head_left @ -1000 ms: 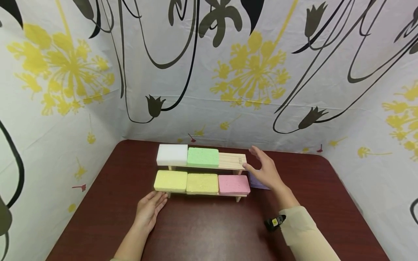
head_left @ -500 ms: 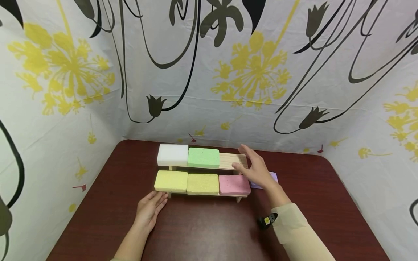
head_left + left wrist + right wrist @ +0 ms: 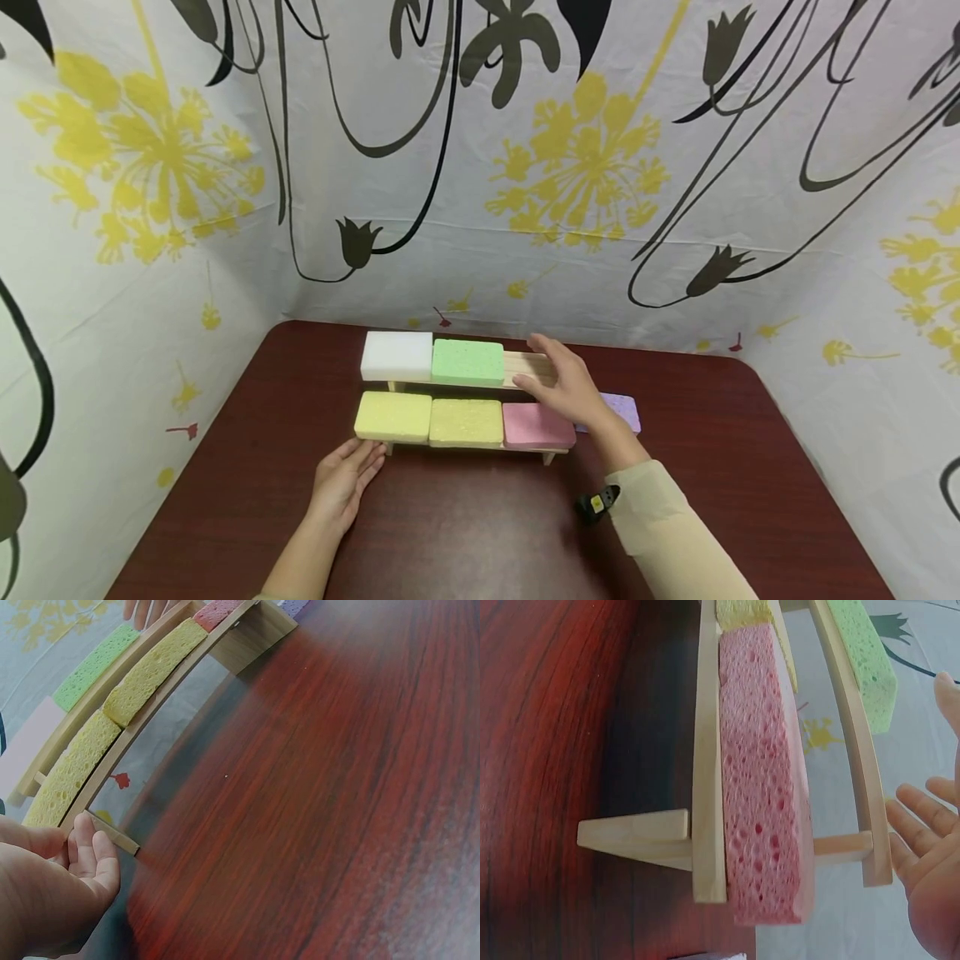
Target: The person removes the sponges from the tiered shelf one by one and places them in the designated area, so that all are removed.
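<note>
On our worktop (image 3: pixel 465 525) stands the wooden rack (image 3: pixel 518 364); our left hand (image 3: pixel 347 482) pinches its near left end, our right hand (image 3: pixel 568 385), fingers apart, lies by its bare upper end. We seem to be steadying it; the next move calls for keeping its sponges (image 3: pixel 466 422) level.

a pale two-tier wooden rack (image 3: pixel 519 364) stands upright on short legs, its upper shelf behind the lower. up top, a smooth white block (image 3: pixel 396 357) lies flat at the left end, a light green sponge (image 3: pixel 468 362) just beside it, and plain wood shows to the right. below, a left yellow sponge (image 3: pixel 393 417), a middle yellow sponge (image 3: pixel 466 422) and a porous pink sponge (image 3: pixel 537 425) lie in a row, the pink one slightly overhanging the right end.
</note>
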A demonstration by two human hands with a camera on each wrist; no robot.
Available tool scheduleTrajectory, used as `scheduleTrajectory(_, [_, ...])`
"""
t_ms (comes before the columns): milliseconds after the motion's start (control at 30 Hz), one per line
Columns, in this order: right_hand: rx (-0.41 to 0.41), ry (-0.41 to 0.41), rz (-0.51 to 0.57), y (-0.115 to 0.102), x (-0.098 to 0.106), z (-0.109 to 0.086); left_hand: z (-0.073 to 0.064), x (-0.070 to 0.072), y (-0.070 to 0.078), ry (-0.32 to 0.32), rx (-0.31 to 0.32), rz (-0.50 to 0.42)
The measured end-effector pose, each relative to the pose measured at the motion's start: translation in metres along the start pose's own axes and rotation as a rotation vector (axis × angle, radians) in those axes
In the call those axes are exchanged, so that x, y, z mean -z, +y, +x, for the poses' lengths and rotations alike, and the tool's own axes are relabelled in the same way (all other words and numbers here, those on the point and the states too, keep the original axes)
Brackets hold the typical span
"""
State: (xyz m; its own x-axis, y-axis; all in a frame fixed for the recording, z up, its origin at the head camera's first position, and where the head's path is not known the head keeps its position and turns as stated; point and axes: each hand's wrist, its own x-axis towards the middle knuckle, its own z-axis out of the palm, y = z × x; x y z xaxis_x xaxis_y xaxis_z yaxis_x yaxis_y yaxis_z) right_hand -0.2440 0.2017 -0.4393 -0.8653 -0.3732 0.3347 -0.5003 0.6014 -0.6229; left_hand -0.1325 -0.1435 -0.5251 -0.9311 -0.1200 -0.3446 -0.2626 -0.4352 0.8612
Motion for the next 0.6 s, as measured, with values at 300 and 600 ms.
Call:
scheduleTrajectory(300, [-0.003,-0.056,-0.038,-0.004,-0.008,0.006,0.000,0.000,0.000,-0.002,-0.002,-0.008])
scheduleTrajectory(600, [-0.074,-0.106,-0.059,-0.011,-0.017,0.011,0.001,0.000,0.001,-0.002,-0.007,-0.015])
